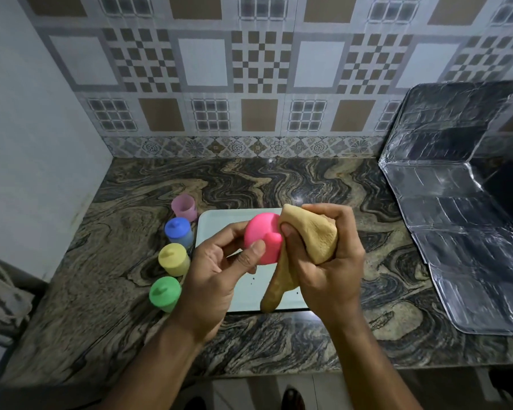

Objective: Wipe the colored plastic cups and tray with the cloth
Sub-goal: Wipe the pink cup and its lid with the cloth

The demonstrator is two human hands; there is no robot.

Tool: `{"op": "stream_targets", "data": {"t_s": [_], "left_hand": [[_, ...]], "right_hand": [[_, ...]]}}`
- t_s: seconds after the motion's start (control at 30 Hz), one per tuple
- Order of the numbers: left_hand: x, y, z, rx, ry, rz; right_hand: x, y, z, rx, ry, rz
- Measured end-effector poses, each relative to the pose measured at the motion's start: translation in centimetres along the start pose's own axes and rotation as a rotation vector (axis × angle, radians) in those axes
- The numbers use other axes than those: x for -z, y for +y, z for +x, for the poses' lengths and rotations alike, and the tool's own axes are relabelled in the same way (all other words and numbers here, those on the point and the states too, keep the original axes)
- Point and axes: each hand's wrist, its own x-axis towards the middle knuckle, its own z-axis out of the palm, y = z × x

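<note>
My left hand [219, 270] grips a pink plastic cup [262, 236] above the white tray [216, 223], its bottom turned toward me. My right hand [323, 255] holds a tan cloth [314, 232] bunched against the cup's right side, and a tail of the cloth hangs down over the tray. Left of the tray a row of cups stands on the counter: a light purple one [184, 207] upright, then blue [178, 232], yellow [174, 258] and green [165, 293] ones upside down.
The marbled stone counter [279, 179] runs to a tiled back wall and a plain wall at the left. A foil-covered splash guard [456, 202] stands at the right. A grey cloth [0, 297] lies off the counter's left edge.
</note>
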Motion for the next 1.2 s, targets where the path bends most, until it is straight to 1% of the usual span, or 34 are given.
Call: {"op": "stream_targets", "data": {"t_s": [0.1, 0.17, 0.2, 0.3, 0.37, 0.43, 0.5, 0.6, 0.67, 0.73, 0.87, 0.97, 1.07, 1.13, 1.2], "left_hand": [[0.2, 0.5, 0.0, -0.029, -0.128, 0.128], [0.1, 0.7, 0.0, -0.011, -0.141, 0.116], [0.0, 0.7, 0.1, 0.009, -0.120, 0.061], [-0.6, 0.8, 0.1, 0.138, -0.042, -0.199], [-1.1, 0.7, -0.2, 0.163, -0.073, -0.313], [-1.5, 0.6, -0.7, 0.134, -0.108, -0.331], [-1.3, 0.4, -0.6, 0.101, -0.063, -0.282], [-0.5, 0.6, 0.0, 0.107, 0.100, -0.275], [-0.2, 0.7, 0.3, 0.103, 0.137, -0.246], [0.0, 0.8, 0.3, 0.086, 0.132, -0.185], [0.2, 1.4, 0.2, 0.012, 0.003, 0.007], [0.6, 2.0, 0.1, -0.024, -0.114, 0.117], [1.3, 2.2, 0.2, 0.016, -0.243, 0.271], [1.5, 2.4, 0.2, 0.064, -0.297, 0.308], [1.7, 2.2, 0.3, 0.082, -0.317, 0.298]], "right_hand": [[0.5, -0.3, 1.4, 0.060, -0.039, -0.092], [0.6, -0.5, 2.1, 0.036, -0.029, -0.075], [0.5, -0.5, 2.3, 0.017, -0.016, -0.039], [-0.1, -0.4, 1.5, -0.009, 0.051, 0.024], [-0.8, -0.3, 0.8, -0.009, 0.127, 0.022], [-1.3, -0.1, 0.4, -0.008, 0.184, 0.023], [-1.3, -0.1, 0.3, 0.002, 0.201, 0.036], [-0.7, -0.1, 0.3, 0.074, 0.183, 0.002], [-0.3, -0.3, 0.1, 0.154, 0.142, -0.076], [-0.2, -0.5, -0.1, 0.228, 0.102, -0.157], [-0.4, -0.4, 0.5, 0.371, 0.021, -0.244], [-0.1, -0.6, 1.7, 0.349, -0.018, -0.217], [0.0, -1.1, 2.9, 0.335, -0.104, -0.208], [-0.1, -1.3, 3.9, 0.330, -0.171, -0.231], [0.0, -1.2, 4.7, 0.299, -0.190, -0.259]]}}
